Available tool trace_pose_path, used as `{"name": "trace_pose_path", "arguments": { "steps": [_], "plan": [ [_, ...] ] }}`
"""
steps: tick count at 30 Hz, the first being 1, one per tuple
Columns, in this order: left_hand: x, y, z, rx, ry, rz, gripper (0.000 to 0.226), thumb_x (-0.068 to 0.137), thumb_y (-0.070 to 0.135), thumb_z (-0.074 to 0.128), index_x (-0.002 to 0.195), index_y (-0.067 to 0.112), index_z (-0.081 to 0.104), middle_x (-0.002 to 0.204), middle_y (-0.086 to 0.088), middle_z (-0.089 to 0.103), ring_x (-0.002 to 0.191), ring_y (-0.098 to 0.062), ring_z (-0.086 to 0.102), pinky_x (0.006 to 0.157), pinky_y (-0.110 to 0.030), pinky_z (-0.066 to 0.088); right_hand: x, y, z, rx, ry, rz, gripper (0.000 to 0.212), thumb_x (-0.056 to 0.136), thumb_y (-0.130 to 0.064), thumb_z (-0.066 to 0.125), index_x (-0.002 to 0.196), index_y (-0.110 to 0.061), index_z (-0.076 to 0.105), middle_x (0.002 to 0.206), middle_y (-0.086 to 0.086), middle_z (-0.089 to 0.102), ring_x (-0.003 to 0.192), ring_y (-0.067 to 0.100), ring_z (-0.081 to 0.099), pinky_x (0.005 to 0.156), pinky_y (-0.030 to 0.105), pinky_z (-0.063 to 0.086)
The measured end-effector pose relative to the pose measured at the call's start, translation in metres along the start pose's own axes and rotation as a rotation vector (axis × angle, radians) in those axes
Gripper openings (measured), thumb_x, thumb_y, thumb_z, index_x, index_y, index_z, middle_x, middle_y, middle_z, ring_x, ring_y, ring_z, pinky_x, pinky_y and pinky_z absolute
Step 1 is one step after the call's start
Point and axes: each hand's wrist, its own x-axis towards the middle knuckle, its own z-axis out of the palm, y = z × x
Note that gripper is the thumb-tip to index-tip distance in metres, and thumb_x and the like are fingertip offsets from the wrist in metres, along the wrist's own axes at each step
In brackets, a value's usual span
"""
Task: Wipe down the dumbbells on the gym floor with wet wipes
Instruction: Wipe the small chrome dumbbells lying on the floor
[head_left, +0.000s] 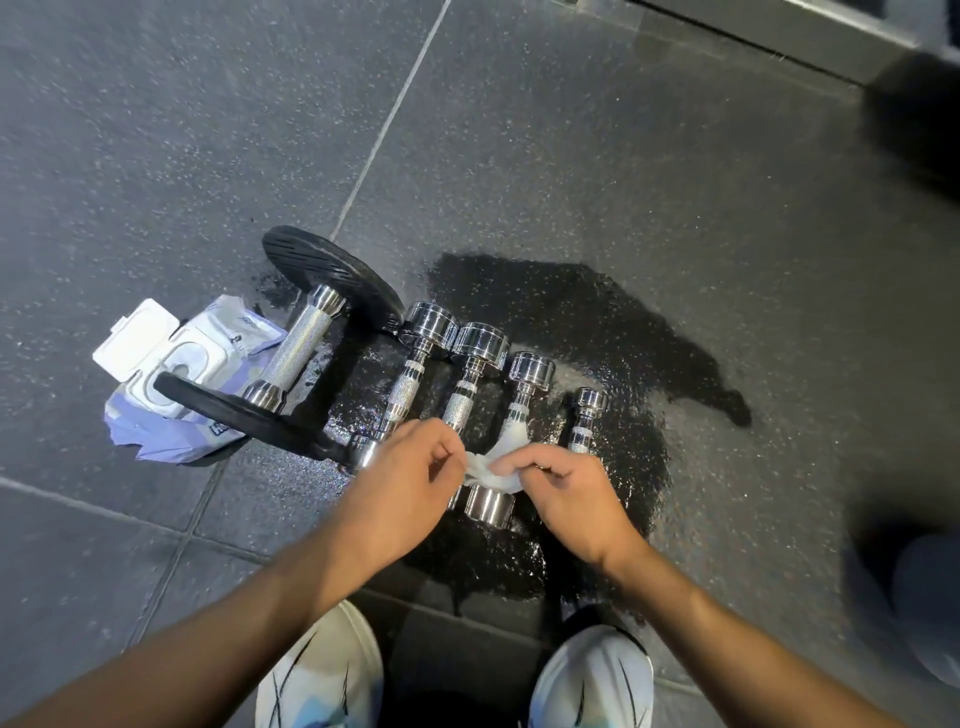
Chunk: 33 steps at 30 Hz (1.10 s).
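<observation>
Chrome dumbbells (480, 343), four of them, are lying side by side on a wet patch (597, 322) of the dark rubber floor (623, 208). Both hands are hovering over the third dumbbell (531, 373) from the left. The left hand (410, 483) and right hand (566, 493) are each pinching a white wet wipe (493, 470) between thumb and curled fingers, and the wipe is trailing onto that dumbbell's handle toward twelve o'clock. At ten o'clock from the hands, a black-plated dumbbell (304, 345) is lying just beside an open wipes pack (171, 374) at nine o'clock.
</observation>
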Motion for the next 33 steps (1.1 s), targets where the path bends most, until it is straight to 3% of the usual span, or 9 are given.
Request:
{"name": "trace_pose_path", "arguments": {
  "steps": [1,3,7,14,17,22,24,28,33],
  "plan": [
    [0.001,-0.001,0.002,-0.027,-0.015,-0.002,0.009,0.099,0.031,0.064,0.095,0.039,0.064,0.101,0.016,0.063,0.091,0.002,0.061,0.084,-0.026,0.054,0.001,-0.003,-0.001,0.097,0.012,0.038,0.033,0.099,0.002,0.053,0.096,-0.017,0.08,0.062,-0.02,0.065,0.045,0.008,0.04,0.046,0.021,0.032],
    [0.001,0.001,0.004,-0.1,-0.069,-0.023,0.011,0.097,0.044,0.062,0.107,0.042,0.067,0.11,0.017,0.068,0.099,0.002,0.065,0.092,-0.032,0.056,0.002,-0.015,-0.004,0.251,0.052,0.044,0.03,0.099,0.002,0.054,0.095,-0.014,0.079,0.069,-0.011,0.071,0.049,0.02,0.049,0.053,0.023,0.04],
    [0.003,0.015,0.002,-0.229,-0.105,-0.074,0.037,0.094,0.061,0.057,0.127,0.043,0.061,0.125,0.022,0.065,0.116,0.004,0.061,0.106,-0.036,0.051,0.005,-0.026,-0.007,0.479,0.083,-0.011,0.026,0.095,0.01,0.056,0.098,-0.006,0.076,0.101,0.01,0.076,0.093,0.029,0.071,0.087,0.035,0.056],
    [0.012,0.042,-0.01,-0.501,-0.041,-0.21,0.04,0.097,0.039,0.07,0.134,0.03,0.057,0.114,0.013,0.074,0.1,0.001,0.07,0.085,-0.016,0.051,0.008,-0.034,-0.013,0.674,0.045,-0.104,0.023,0.092,0.012,0.059,0.106,-0.002,0.071,0.102,0.02,0.069,0.091,0.025,0.065,0.084,0.034,0.055],
    [0.014,0.05,-0.018,-0.557,0.004,-0.202,0.021,0.095,0.026,0.074,0.116,0.026,0.072,0.102,0.009,0.077,0.092,0.0,0.072,0.078,-0.014,0.053,0.009,-0.039,-0.015,0.62,0.049,-0.101,0.03,0.088,0.015,0.063,0.111,-0.005,0.067,0.101,0.014,0.068,0.094,0.023,0.064,0.085,0.034,0.056],
    [0.009,0.056,-0.023,-0.395,-0.002,-0.036,0.004,0.093,0.033,0.074,0.095,0.036,0.074,0.095,0.011,0.069,0.077,0.003,0.062,0.074,-0.019,0.044,0.009,-0.043,-0.018,0.3,0.009,-0.084,0.05,0.086,-0.001,0.074,0.127,-0.028,0.065,0.106,0.008,0.057,0.09,0.016,0.056,0.087,0.034,0.057],
    [0.008,0.056,-0.024,-0.289,-0.007,0.054,0.004,0.091,0.039,0.074,0.095,0.04,0.073,0.1,0.013,0.062,0.089,0.003,0.056,0.083,-0.023,0.044,0.012,-0.042,-0.019,0.154,-0.004,-0.124,0.038,0.09,-0.014,0.075,0.123,-0.031,0.069,0.107,0.008,0.057,0.086,0.016,0.053,0.083,0.029,0.053],
    [0.009,0.062,-0.029,-0.084,0.082,0.174,0.006,0.088,0.04,0.074,0.089,0.038,0.068,0.119,0.025,0.052,0.124,0.009,0.036,0.096,-0.002,0.025,0.014,-0.038,-0.017,0.043,0.092,-0.174,0.012,0.09,-0.029,0.075,0.102,-0.029,0.073,0.104,-0.002,0.059,0.089,0.019,0.056,0.08,0.043,0.052],
    [0.005,0.063,-0.033,-0.201,0.033,0.142,0.007,0.094,0.035,0.07,0.093,0.033,0.064,0.101,0.02,0.069,0.097,-0.004,0.062,0.081,-0.014,0.047,0.015,-0.035,-0.017,0.036,0.149,-0.138,0.011,0.09,-0.026,0.077,0.095,-0.026,0.067,0.099,-0.009,0.057,0.089,0.014,0.053,0.081,0.042,0.05]
  ]
}}
